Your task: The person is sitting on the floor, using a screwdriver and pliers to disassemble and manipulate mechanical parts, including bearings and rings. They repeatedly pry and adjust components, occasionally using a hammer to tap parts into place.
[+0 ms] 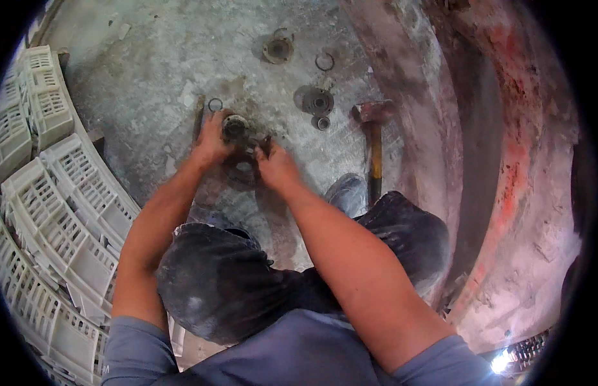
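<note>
Two hands grip a dark, greasy round metal hub part [242, 157] on the grey concrete floor [151, 77].

The left hand [212, 141] is closed around the part's upper left, by its round bearing end [235, 125]; the right hand [277, 166] clasps its right side. A wooden-handled sledgehammer [375, 138] lies well to the right, a round metal flange [317, 101] and small metal rings [324, 62] lie beyond, and white plastic crates [48, 212] are stacked on the left.

Centre frame: round metal part [239, 151] on floor [151, 77], between left hand [212, 141] and right hand [277, 166]. Right of it: hammer [375, 145]. Upper centre: discs [277, 49], possibly bearings. Left edge: stacked crates [48, 212].
</note>
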Action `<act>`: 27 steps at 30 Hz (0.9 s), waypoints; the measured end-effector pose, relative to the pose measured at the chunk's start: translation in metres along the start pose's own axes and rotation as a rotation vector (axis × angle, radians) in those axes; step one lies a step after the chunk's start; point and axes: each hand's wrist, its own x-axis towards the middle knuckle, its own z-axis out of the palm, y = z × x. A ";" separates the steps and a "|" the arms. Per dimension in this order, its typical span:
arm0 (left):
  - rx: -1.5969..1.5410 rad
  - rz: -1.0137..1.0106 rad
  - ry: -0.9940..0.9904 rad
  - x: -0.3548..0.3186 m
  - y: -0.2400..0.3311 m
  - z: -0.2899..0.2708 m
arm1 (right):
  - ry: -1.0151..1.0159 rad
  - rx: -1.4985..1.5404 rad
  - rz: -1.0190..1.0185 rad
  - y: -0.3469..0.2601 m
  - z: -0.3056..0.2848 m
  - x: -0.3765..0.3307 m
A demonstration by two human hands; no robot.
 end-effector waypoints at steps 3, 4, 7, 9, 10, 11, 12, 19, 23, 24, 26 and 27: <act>-0.150 -0.024 -0.023 0.003 -0.006 -0.001 | 0.070 0.042 -0.112 0.004 0.002 0.002; -0.176 -0.033 -0.026 0.003 -0.006 -0.002 | 0.082 0.013 -0.106 0.003 0.001 0.001; -0.256 -0.071 -0.120 0.000 0.006 -0.018 | 0.082 -0.088 -0.092 -0.005 -0.008 -0.005; -0.242 -0.030 -0.180 0.002 0.005 -0.022 | 0.043 -0.173 -0.088 -0.015 -0.016 -0.010; -0.200 0.025 -0.194 0.005 -0.003 -0.022 | 0.040 -0.222 -0.104 -0.020 -0.017 -0.012; -0.158 0.079 -0.206 0.007 -0.010 -0.020 | 0.036 -0.270 -0.120 -0.025 -0.018 -0.015; -0.112 0.068 -0.204 0.006 -0.010 -0.018 | 0.035 -0.317 -0.137 -0.027 -0.018 -0.015; 0.187 0.049 -0.110 -0.002 -0.014 0.001 | -0.021 -0.455 -0.234 -0.032 -0.015 -0.008; 0.200 0.099 -0.050 -0.007 -0.023 0.000 | -0.039 -0.533 -0.312 -0.040 -0.012 -0.008; 0.204 0.089 -0.043 -0.005 -0.021 0.002 | -0.042 -0.567 -0.318 -0.041 -0.013 -0.007; 0.212 0.070 -0.028 -0.005 -0.016 0.007 | -0.009 -0.606 -0.333 -0.036 -0.011 -0.005; 0.216 0.078 0.002 -0.006 -0.017 0.009 | 0.006 -0.623 -0.342 -0.033 -0.010 -0.004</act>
